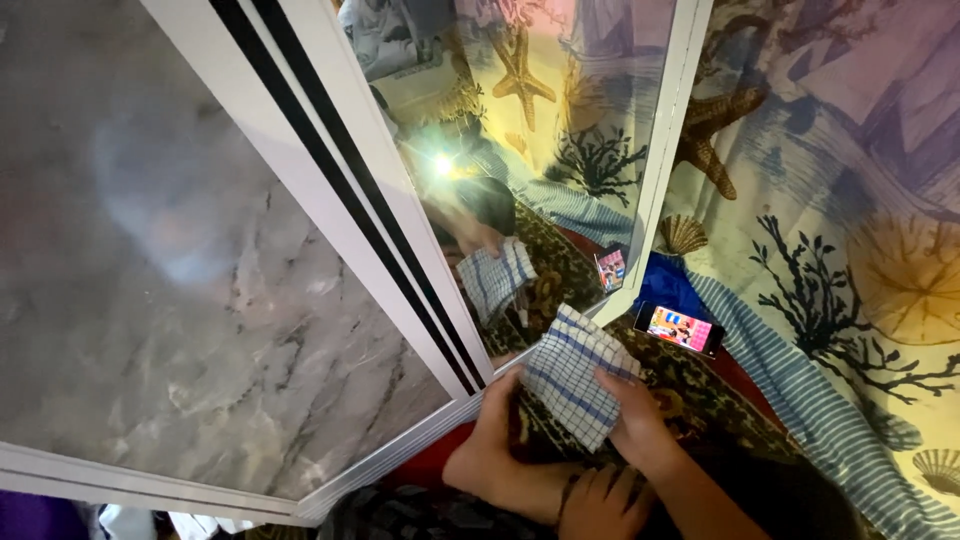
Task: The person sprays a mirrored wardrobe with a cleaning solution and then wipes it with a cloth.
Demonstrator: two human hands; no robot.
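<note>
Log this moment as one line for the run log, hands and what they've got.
left hand: on mirror frame | right hand: holding checked cloth against mirror | nearby: lit phone on patterned sheet

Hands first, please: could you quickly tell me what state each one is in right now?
Left hand: closed on the lower left edge of the checked cloth, beside the mirror frame.
Right hand: closed on the cloth's right side.
</note>
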